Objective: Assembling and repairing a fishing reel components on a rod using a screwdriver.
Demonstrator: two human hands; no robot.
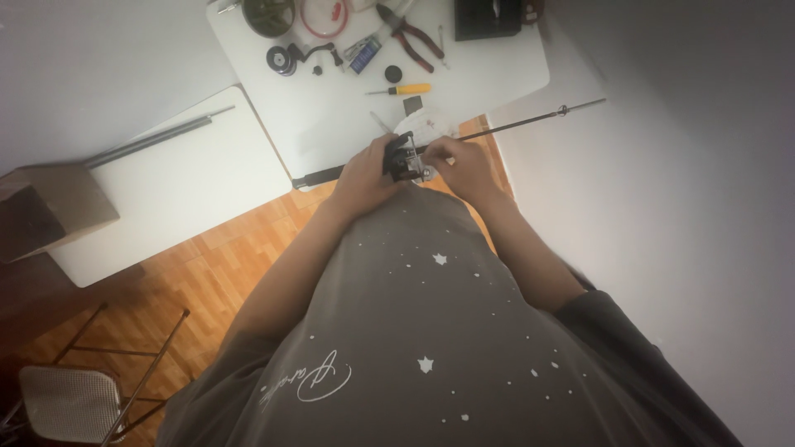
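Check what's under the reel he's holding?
Below the reel: the grey shirt and wood floor. Both hands, left and right, cover its sides; its underside is hidden.

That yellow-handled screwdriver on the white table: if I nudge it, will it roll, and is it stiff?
The screwdriver lies flat on the white table, apart from the pliers. Its handle looks rounded, so it would probably roll sideways. It appears rigid and small, likely light. Grip texture is too blurred to judge.

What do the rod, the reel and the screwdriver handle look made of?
Rod: thin, dark, matte shaft, possibly graphite or fibreglass; can't tell.
Reel: black body with shiny glints, likely metal and plastic.
Screwdriver: glossy yellow handle, probably plastic; black tip end.
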